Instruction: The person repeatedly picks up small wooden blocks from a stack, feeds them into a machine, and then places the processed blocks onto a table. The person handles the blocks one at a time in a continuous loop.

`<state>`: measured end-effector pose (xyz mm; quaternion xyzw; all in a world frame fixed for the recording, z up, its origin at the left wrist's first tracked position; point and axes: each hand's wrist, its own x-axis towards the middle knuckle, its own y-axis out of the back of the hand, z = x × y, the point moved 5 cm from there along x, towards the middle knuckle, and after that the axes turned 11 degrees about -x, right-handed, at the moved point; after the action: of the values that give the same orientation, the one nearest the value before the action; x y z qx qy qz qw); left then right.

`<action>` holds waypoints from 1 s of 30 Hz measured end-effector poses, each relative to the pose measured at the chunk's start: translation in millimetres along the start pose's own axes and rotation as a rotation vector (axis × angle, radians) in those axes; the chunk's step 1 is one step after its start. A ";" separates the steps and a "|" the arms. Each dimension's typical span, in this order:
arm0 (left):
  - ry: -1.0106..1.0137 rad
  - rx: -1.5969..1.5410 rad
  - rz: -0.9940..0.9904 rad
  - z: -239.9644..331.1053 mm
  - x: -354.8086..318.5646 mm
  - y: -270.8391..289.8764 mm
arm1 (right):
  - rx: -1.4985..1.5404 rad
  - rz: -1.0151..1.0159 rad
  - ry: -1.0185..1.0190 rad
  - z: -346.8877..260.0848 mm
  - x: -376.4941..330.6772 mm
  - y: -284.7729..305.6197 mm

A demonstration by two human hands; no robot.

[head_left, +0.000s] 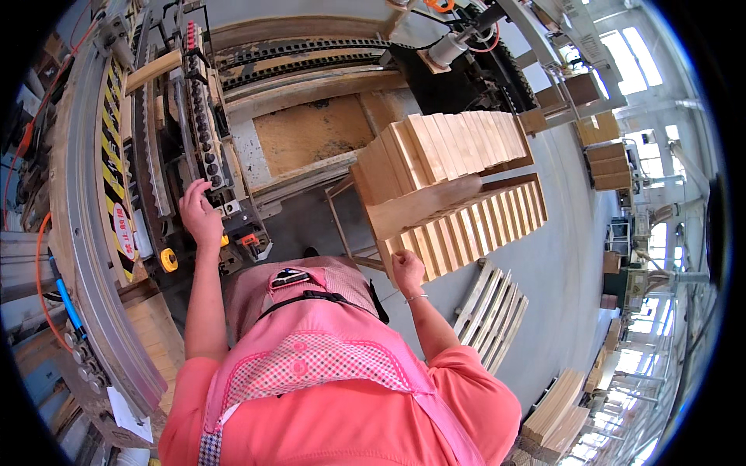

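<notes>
My left hand (202, 215) is at the near end of a rail with a row of dark rollers (206, 140) on the machine. Its fingers are partly spread, with nothing visible in them. My right hand (408, 272) is closed at the near end of a row of light wooden boards (466, 229), its fingers curled against the nearest one. The fingertips are partly hidden, so the exact grip is hard to see. Behind that row, more overlapping wooden boards (458, 147) stand on the same wooden stand (381, 221).
Yellow-and-black striped tape (113, 171) runs along the machine frame at left, beside a long metal beam (93, 256). A yellow round knob (169, 260) sits below my left hand. A slatted pallet (493, 311) lies on the floor at right; stacked planks (556, 415) stand further off.
</notes>
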<state>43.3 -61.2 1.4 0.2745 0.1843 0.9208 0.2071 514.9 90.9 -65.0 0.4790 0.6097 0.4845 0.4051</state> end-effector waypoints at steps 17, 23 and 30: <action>0.070 0.049 -0.047 -9.1 -2.1 -4.1 | -0.276 -0.051 -0.275 71.3 -9.1 -38.9; 0.049 0.041 -0.038 -4.2 -1.2 -2.7 | -0.295 -0.002 -0.313 77.7 -7.0 -49.2; 0.006 0.013 0.001 -2.4 -1.2 -1.8 | -0.272 0.110 -0.155 46.8 -25.3 -20.8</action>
<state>43.3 -60.8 -1.8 0.2730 0.1907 0.9205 0.2045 561.1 74.2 -94.1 0.4886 0.4782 0.5454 0.4849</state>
